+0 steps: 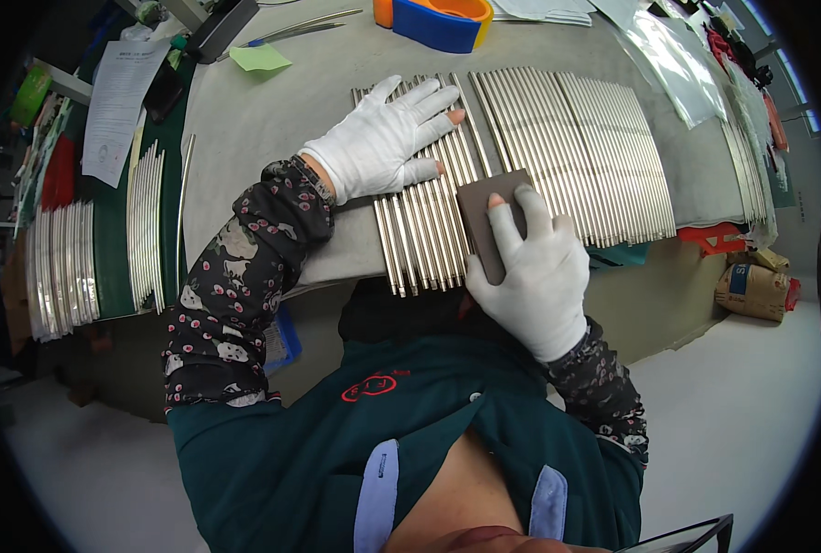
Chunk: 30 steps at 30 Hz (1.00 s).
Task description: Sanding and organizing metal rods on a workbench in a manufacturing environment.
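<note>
My left hand, in a white glove with some bare fingertips, lies flat with fingers spread across a row of shiny metal rods. In my right hand, also gloved in white, is a flat brown block that looks like a sanding sponge. The fingers grip its right side and top, and it rests over the right edge of that row. One rod lies slightly apart, just beyond the block. To the right, a wider group of similar rods is laid side by side.
A blue and orange tape dispenser or ring sits at the table's far edge. Green sticky notes and thin rods lie at far left. More rods stand bundled on the green surface at left. Plastic sleeves lie at far right.
</note>
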Tool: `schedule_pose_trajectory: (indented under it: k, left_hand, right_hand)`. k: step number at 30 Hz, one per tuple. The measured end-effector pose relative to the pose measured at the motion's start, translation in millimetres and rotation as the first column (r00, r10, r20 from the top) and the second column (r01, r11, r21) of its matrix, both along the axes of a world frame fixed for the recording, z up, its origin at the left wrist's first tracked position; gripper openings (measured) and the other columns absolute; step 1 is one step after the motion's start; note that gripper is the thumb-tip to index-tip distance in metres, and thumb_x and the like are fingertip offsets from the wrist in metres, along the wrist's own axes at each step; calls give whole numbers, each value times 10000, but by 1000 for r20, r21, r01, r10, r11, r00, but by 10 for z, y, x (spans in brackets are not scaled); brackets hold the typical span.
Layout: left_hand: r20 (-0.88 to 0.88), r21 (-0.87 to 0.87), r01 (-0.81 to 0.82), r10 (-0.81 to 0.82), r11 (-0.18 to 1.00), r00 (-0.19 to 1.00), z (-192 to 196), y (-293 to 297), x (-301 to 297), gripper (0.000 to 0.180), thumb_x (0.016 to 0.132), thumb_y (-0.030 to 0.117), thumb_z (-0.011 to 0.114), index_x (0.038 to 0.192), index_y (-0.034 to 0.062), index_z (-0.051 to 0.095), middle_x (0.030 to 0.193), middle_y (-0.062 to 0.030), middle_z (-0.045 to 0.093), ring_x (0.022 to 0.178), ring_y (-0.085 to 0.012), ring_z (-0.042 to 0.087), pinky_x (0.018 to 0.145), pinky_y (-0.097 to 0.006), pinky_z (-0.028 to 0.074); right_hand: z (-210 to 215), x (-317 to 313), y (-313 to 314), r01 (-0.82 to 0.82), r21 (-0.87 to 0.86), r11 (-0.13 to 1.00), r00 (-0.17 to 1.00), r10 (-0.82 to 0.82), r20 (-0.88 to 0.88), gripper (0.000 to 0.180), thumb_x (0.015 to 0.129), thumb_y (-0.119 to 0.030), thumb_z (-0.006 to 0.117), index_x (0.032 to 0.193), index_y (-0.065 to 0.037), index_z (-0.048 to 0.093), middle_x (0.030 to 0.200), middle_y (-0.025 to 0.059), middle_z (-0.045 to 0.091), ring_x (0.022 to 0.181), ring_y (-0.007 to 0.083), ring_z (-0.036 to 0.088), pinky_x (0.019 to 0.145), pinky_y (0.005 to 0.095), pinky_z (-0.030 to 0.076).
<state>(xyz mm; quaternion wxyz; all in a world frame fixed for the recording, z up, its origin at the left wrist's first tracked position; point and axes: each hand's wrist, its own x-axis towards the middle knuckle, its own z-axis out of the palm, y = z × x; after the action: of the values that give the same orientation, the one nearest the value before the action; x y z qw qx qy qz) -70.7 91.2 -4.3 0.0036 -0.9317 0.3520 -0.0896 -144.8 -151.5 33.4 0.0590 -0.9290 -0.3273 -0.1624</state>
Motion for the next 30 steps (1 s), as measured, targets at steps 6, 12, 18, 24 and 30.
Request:
schedule_pose_trajectory:
  k: [6,12,18,24,30]
  left_hand:
    - [-52,2,-24,24,1000,998,54,-20,-47,635,951,479,406,1442,84,333,1500,-181,304,1359,-378,323,1097,-547,247]
    - [21,-1,-7,7,1000,1000,2,5,-3,641,949,483,407,1448,89,321,1500,-177,306,1360,-373,324,1099,-541,249]
    - [31,19,-28,28,999,999,-16,23,2,659,950,513,372,1456,96,306,1503,-183,298,1365,-369,315,1108,-537,240]
    - [19,27,-36,35,999,999,-27,38,-14,667,957,530,346,1475,118,272,1513,-184,274,1369,-374,301,1111,-539,237]
    - [22,5,-35,35,999,999,-21,62,-63,662,955,521,364,1482,133,259,1514,-180,273,1367,-373,304,1108,-543,240]
  right_hand:
    - [132,-342,-285,-96,-91,991,990,86,-109,603,610,-323,753,1133,-61,610,1170,131,538,706,239,549,533,340,488]
    - [8,-107,-69,-19,20,1000,998,20,-53,560,628,-295,739,1120,-59,610,1157,137,544,707,248,545,557,342,495]
    - [128,-471,-531,-66,119,991,994,75,-75,689,524,-233,775,1173,-102,586,1202,111,525,780,252,513,649,346,450]
    - [62,-526,-418,-81,126,989,994,89,-59,668,517,-234,774,1150,-114,597,1215,108,527,803,239,506,646,345,428]
    - [65,-486,-313,-127,101,987,990,133,-53,646,538,-269,773,1138,-103,600,1207,112,528,780,238,516,619,342,442]
